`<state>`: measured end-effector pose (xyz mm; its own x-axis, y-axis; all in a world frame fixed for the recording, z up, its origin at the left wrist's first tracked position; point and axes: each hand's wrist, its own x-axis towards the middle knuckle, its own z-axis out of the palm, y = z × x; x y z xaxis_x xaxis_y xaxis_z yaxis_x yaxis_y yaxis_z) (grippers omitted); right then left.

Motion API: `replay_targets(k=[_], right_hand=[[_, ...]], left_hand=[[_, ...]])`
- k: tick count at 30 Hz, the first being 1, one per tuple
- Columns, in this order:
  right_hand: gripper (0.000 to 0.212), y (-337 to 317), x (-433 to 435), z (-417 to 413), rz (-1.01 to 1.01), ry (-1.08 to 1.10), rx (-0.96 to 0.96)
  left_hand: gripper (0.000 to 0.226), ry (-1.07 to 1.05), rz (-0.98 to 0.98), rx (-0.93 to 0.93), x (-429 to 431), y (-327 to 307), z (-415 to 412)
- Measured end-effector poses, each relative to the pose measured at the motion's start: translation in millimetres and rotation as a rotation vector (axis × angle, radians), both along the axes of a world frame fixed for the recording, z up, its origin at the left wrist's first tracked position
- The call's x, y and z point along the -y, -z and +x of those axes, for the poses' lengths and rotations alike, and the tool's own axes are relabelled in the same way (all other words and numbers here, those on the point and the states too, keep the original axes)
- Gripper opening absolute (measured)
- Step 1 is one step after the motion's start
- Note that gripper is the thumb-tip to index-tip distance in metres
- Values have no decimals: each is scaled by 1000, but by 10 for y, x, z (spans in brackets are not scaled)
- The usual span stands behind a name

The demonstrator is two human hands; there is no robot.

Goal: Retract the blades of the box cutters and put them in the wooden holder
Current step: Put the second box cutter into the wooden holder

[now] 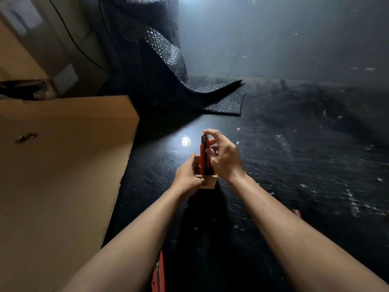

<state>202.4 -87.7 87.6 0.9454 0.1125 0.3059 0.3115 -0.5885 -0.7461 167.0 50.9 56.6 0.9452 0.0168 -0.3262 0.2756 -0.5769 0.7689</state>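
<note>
Red box cutter [202, 157] stands upright in the wooden holder [208, 183].

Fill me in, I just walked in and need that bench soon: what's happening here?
A person is putting box cutters away. The left hand steadies a small wooden holder on the dark bench, while the right hand holds a red cutter upright with its lower end already in the holder. Another red cutter lies on the bench near the person, not yet put away. A cardboard box sits to the left.
</note>
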Motion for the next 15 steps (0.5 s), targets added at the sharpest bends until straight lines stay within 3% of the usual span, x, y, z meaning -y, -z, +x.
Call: replay_targets(k=[1,5,15], right_hand=[[49,65,-9,24,-1,-8,-20],[43,241,-70,55,-24,-17,-37],[38,241,-98,40,-119,35,41]], left_hand=[[59,-7,-13,3,-9,55,8],[93,-15,-34,16,-57,209,23],[105,-54,-72,18,-52,200,16]])
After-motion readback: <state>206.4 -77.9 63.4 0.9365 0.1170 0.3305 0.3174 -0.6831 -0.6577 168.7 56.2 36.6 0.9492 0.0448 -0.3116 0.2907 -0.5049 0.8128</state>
